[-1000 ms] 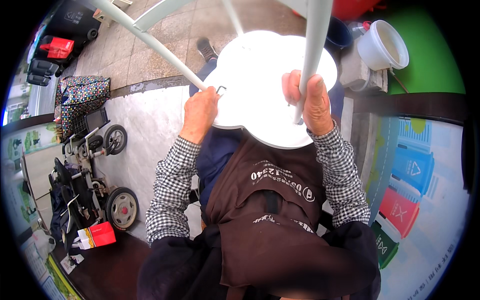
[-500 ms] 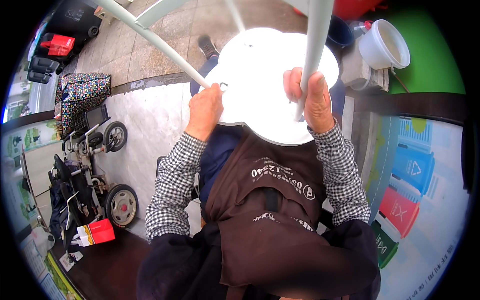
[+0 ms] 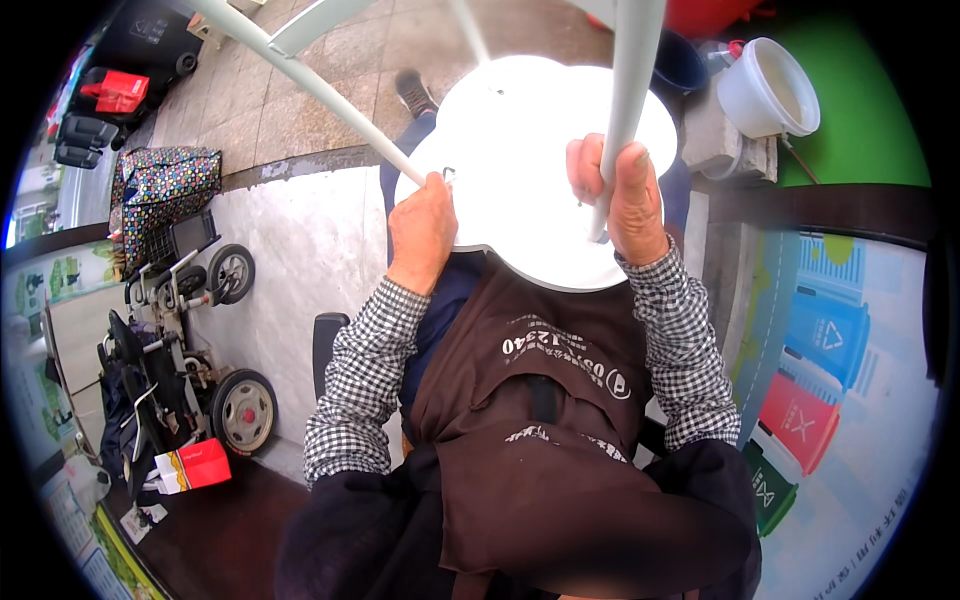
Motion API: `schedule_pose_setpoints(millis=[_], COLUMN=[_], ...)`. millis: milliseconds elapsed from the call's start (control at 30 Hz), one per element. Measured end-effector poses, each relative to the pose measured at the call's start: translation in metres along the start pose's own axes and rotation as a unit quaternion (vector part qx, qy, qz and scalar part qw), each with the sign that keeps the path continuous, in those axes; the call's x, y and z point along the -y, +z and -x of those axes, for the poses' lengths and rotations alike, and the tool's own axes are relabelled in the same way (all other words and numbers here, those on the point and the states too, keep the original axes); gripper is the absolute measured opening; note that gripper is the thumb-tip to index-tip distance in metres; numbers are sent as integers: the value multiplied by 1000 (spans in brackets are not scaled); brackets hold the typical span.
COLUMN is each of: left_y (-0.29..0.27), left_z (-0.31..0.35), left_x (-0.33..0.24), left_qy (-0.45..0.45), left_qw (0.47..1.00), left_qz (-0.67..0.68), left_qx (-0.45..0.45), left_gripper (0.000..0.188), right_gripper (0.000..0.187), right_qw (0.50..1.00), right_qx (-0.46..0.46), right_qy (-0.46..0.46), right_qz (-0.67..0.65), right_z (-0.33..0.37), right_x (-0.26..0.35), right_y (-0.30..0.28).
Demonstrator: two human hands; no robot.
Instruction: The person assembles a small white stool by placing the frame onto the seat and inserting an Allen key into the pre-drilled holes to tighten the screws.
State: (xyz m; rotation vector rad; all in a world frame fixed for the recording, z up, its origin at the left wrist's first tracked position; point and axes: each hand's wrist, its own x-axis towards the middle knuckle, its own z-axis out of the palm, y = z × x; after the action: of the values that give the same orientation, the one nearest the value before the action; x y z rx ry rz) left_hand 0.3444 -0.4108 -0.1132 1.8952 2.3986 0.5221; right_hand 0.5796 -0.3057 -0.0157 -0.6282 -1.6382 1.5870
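Observation:
A white small table with a scalloped top [image 3: 530, 130] rests upside down across my lap, its pale legs pointing up and away from me. My right hand [image 3: 630, 200] is wrapped round the right leg [image 3: 632, 75] near its base, the thumb lying along the leg. At the foot of the left leg [image 3: 335, 105], my left hand [image 3: 422, 230] is closed, its knuckles up. A small dark metal piece [image 3: 449, 174] shows at the fingertips; whether my fingers hold it or the leg is hidden under the hand.
A folded wheeled frame [image 3: 180, 350] and a patterned bag [image 3: 170, 200] stand at the left. A white bucket [image 3: 768, 90] sits on blocks at the right, beside a dark blue basin [image 3: 680, 65]. A black padded armrest [image 3: 327, 350] shows left of my left forearm.
My left hand and forearm have shifted a little to the right at the base of the left leg, uncovering the black armrest. My right hand and the table look unchanged.

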Motion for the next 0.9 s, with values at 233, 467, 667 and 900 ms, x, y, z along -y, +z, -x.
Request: schedule_pose_setpoints(millis=[233,467,667,900], left_y=[-23,-52,-60,-60], left_z=[7,-22,-44,-72], left_x=[12,31,26,44], left_qy=[144,305,435,552], left_qw=[985,938,870,804], left_qz=[84,-44,-150,-144], left_qx=[35,155,177,169], left_gripper=[34,22,6,14], right_gripper=[80,79,77,76], right_qw=[1000,1000,999,999], right_qx=[6,0,12,8], right_qy=[-6,-9,-4,5], right_qz=[1,-4,-52,-50], right_z=[2,-3,0,2], right_x=[-3,2,-7,-5], right_y=[-1,-1,1,2])
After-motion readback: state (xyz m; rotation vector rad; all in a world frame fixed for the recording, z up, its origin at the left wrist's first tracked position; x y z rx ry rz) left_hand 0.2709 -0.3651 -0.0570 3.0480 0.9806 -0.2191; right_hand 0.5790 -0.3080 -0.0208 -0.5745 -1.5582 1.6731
